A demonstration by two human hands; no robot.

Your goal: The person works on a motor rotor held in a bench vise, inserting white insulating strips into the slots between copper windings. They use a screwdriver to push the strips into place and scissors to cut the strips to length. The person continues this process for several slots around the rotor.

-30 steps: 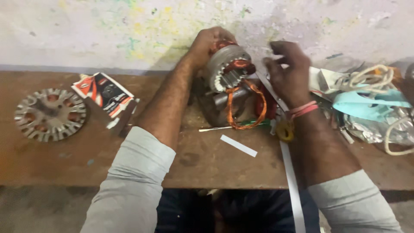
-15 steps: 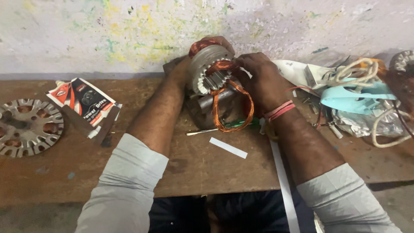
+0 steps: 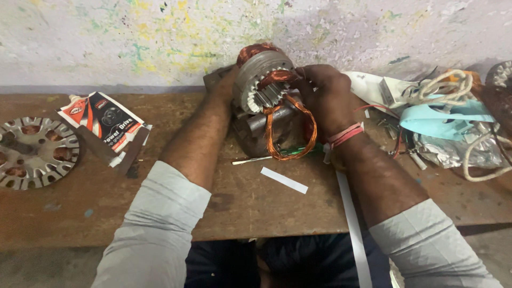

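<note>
A round grey motor stator (image 3: 255,76) with copper windings stands tilted at the back of the wooden bench (image 3: 245,205). My left hand (image 3: 224,82) grips it from behind on the left, mostly hidden by the stator. My right hand (image 3: 324,96) presses its fingers into the toothed face, on the copper winding. A loose loop of copper wire (image 3: 290,128) hangs from the stator down over a grey metal block (image 3: 256,130). A green-handled tool (image 3: 282,153) lies under the loop.
A flat slotted metal disc (image 3: 34,152) lies far left, a red and black packet (image 3: 106,125) beside it. White paper strips (image 3: 284,180) lie in front. Tangled cords, pale blue tape and foil (image 3: 448,122) crowd the right. A painted wall rises behind.
My right hand came in from the upper right and closed onto the stator's face. The view shifted, so everything sits further left in the frame.
</note>
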